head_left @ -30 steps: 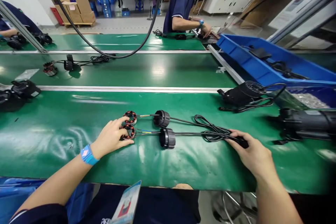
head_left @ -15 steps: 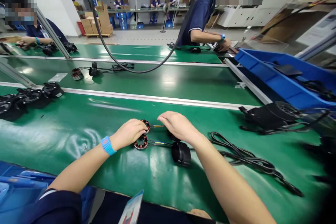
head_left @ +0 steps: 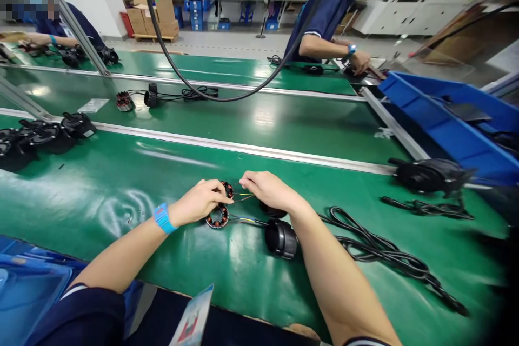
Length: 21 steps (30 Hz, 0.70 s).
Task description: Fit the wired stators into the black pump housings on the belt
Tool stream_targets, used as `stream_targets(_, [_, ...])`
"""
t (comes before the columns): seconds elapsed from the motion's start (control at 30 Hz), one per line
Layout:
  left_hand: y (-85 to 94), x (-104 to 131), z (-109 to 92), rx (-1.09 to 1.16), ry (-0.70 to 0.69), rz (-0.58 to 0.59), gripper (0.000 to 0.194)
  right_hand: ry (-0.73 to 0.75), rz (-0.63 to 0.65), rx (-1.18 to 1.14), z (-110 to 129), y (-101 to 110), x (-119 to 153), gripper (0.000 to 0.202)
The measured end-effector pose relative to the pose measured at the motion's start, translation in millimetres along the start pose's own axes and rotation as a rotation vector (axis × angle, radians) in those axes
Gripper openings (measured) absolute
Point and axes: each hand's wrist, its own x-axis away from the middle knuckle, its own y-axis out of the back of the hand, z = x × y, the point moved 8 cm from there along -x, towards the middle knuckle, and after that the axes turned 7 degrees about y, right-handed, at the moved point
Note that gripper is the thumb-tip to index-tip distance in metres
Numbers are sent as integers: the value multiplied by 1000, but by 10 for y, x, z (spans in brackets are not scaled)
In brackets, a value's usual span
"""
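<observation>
Two copper-wound rings lie close together on the green bench (head_left: 170,265). My left hand (head_left: 201,201) has its fingers closed on the farther wound ring (head_left: 228,189); the nearer wound ring (head_left: 217,217) rests just below it. Thin coloured wires run right from both rings. My right hand (head_left: 265,190) is closed near the farther ring's wires, its fingertips pinched; what they hold is too small to make out. Beneath my right hand sits a black housing, partly hidden. A second black ring-shaped housing (head_left: 280,238) lies nearer me, with its cable (head_left: 381,251) coiled to the right.
Black motor units (head_left: 44,135) stand at the left. Another black unit (head_left: 430,175) lies at the right, before a blue bin (head_left: 450,119). A hanging cable (head_left: 182,78) loops over the middle belt. Two people work across the bench. A blue crate (head_left: 32,286) is at lower left.
The camera view has shifted slightly. The farther ring's wires now look spread apart, and my right hand's fingers are more curled. My left hand stays at the ring.
</observation>
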Motion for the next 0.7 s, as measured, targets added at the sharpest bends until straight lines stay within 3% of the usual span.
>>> stream_targets(0.1, [173,39,5,-4,-28,-109,31,79,-143,41,194,128,142,25])
stream_targets(0.17, [506,94,220,-82,81,-280,29,146,-151,47,302,87,318,30])
stream_targets(0.27, [1279,409,845,-237,418,-594,37,237,-84,226,344,-151,578,31])
stream_targets(0.4, [2250,1223,1758,-366,901,-897,58,224,15,409,314,-436,727,22])
stream_targets(0.53, [2770,1850,2387,-421,1222,-936,72,216,182,45,547,-492,744,32])
stream_targets(0.63, [2989,2092,2679,-419,1356,-913,80,237,231,-227,759,-488,742,31])
stream_targets(0.7, [3116,2164,2835,-401,1410,-893,86,197,183,-310,757,-516,706,29])
